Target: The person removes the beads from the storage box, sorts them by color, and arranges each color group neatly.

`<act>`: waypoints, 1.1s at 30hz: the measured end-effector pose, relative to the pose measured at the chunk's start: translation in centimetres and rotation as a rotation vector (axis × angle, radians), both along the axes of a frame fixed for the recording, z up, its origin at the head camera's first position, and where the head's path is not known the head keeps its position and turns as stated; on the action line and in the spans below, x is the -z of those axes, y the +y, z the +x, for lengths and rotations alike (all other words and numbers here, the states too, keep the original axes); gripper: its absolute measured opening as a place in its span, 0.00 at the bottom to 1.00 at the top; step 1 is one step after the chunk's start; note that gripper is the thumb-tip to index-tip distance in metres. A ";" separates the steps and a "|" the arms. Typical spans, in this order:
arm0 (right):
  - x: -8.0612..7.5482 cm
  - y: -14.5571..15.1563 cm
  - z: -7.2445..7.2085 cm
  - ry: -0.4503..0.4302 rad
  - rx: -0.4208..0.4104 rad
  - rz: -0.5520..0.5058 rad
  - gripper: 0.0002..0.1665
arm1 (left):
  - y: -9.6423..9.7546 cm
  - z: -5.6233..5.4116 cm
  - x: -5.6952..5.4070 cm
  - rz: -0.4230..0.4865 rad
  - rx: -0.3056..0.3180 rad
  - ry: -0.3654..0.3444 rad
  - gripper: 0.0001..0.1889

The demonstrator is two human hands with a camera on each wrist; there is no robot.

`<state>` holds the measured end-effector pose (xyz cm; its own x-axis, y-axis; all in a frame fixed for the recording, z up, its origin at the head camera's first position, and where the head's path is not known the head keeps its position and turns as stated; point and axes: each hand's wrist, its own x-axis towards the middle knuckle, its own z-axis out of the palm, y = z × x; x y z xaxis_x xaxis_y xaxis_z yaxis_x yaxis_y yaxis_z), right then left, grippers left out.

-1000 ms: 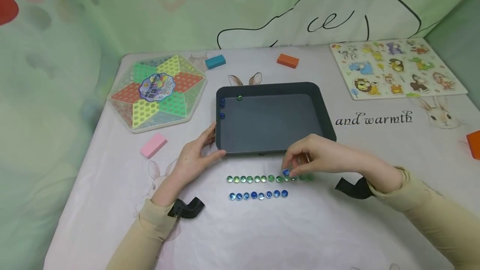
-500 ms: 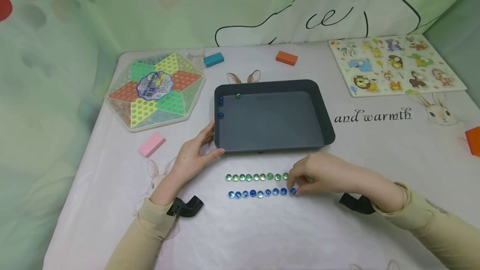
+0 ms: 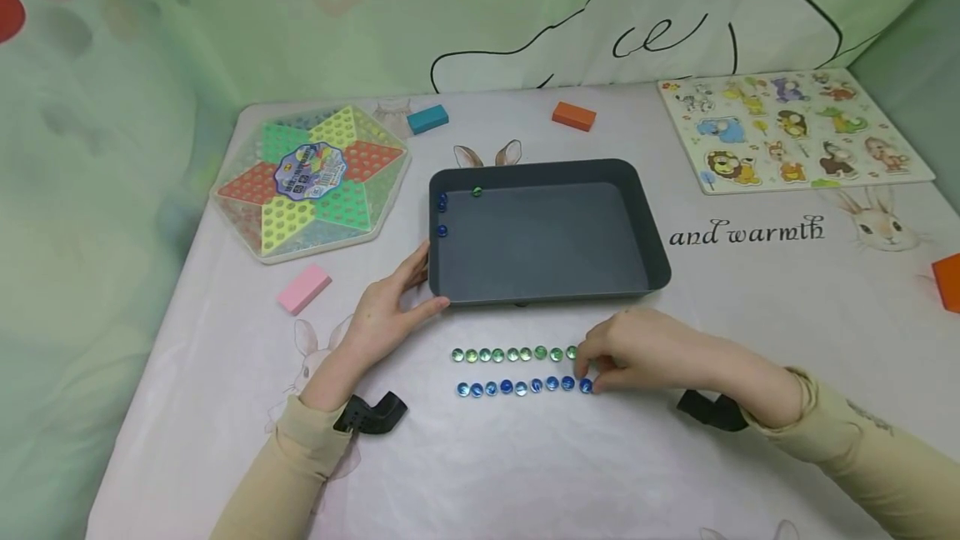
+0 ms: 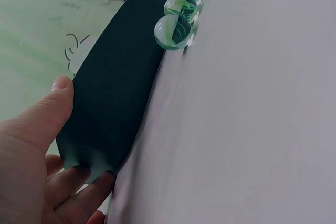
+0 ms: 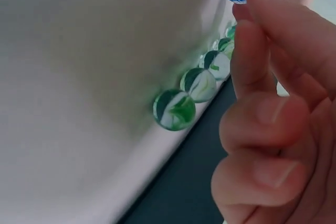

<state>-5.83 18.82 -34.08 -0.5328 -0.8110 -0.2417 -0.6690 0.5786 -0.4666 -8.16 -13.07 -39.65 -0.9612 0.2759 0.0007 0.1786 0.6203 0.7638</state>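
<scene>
Two rows of glass marbles lie on the cloth in front of the dark grey tray (image 3: 540, 240): green marbles (image 3: 513, 354) nearer the tray, blue marbles (image 3: 507, 387) nearer the person. My right hand (image 3: 648, 350) pinches a blue marble (image 3: 586, 386) between thumb and forefinger at the right end of the blue row. The other fingers are curled in the right wrist view, and this hand hides part of the green row (image 5: 198, 85). My left hand (image 3: 384, 315) grips the tray's front left corner, thumb (image 4: 62, 90) at the rim and fingers against the outer wall.
Inside the tray, blue marbles (image 3: 442, 230) and one green marble (image 3: 477, 192) sit toward the left. A Chinese checkers board (image 3: 311, 182) lies at left, an animal puzzle (image 3: 795, 132) at back right. Pink (image 3: 304, 289), blue (image 3: 428, 119) and orange (image 3: 573, 116) blocks surround the tray.
My right hand has come down toward the person with the blue marble, from over the green row to the blue row's right end. The left hand stays on the tray corner.
</scene>
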 end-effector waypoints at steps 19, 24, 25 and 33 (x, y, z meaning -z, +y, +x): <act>-3.4 -2.1 -5.7 -0.237 0.060 -0.274 0.08 | -0.1 0.0 0.1 -0.011 -0.001 0.004 0.41; -4.4 -3.9 -8.4 -0.337 0.156 -0.294 0.09 | 0.0 0.1 0.1 -0.008 0.003 0.009 0.41; -4.5 -4.2 -8.9 -0.347 0.170 -0.299 0.09 | 0.0 0.0 0.1 -0.008 0.004 0.011 0.41; -4.0 -7.2 -12.6 -0.331 0.227 -0.332 0.10 | -0.1 -0.1 0.2 0.005 0.009 0.023 0.41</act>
